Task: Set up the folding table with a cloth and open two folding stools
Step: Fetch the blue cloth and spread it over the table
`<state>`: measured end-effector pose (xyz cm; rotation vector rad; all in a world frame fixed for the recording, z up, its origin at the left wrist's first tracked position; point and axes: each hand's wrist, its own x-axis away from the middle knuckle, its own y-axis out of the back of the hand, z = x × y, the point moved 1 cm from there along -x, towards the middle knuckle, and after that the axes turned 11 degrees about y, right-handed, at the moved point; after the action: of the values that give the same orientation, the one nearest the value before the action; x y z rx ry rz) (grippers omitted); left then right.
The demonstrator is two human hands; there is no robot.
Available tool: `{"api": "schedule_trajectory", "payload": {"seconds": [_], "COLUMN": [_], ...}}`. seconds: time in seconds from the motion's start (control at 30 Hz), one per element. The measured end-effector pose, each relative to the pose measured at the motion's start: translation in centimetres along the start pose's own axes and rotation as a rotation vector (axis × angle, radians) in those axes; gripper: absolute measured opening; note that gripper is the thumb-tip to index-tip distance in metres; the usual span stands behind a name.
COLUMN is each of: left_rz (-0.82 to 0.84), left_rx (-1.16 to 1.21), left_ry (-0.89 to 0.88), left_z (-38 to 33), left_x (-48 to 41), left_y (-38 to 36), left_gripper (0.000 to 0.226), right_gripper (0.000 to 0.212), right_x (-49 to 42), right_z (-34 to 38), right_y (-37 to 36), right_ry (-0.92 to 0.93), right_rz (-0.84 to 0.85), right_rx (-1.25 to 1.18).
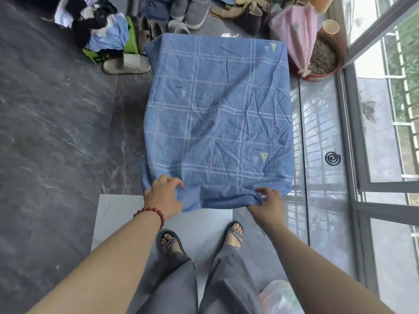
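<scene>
My left hand [164,196], red bead bracelet [152,214] at the wrist, is gripping the near-left corner of the blue checked cotton cloth [217,109], with the fingers curling down over bunched fabric. Some fingertips are lying under the folds, so I cannot see them all. My right hand [268,203] is pinching the near hem of the same cloth toward its right corner, thumb and fingers held narrow on a rolled edge. The cloth is lying spread and creased over a raised rectangular form directly ahead of me, draping down on the left, right and near sides. It is covering the folding table entirely, so top, legs and frame are not readable. The far edge is hanging out of sight. I am standing in patterned sandals [170,243] on a pale grey flat panel [113,214], which my grey trousers [172,286] are partly hiding. Right of the cloth, a black spiral coil [332,157] is sitting on the glossy floor. A translucent plastic bag [280,298] is running off the lower edge, contents unclear.
</scene>
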<state>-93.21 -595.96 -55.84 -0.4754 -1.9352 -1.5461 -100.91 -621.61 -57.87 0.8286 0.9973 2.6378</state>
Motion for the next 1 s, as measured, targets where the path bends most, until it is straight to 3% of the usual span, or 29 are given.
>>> {"api": "schedule_trajectory", "payload": {"seconds": [0.17, 0.67, 1.0], "left_rz": [-0.011, -0.003, 0.043], "left_rx": [0.05, 0.129, 0.159], "left_ry": [0.002, 0.001, -0.041], "left_z": [-1.6, -7.4, -10.8], "left_x": [0.1, -1.7, -7.7], "left_y": [0.8, 2.9, 4.9], "left_gripper": [0.038, 0.035, 0.034], "right_gripper": [0.037, 0.033, 0.029], "right_x": [0.5, -4.3, -10.8], "right_z": [1.1, 4.7, 7.3], "right_y": [0.2, 1.9, 0.8], "right_ry": [0.08, 0.075, 0.074], "right_rz": [0.111, 0.134, 0.169], "right_rx": [-0.009, -0.104, -0.076]}}
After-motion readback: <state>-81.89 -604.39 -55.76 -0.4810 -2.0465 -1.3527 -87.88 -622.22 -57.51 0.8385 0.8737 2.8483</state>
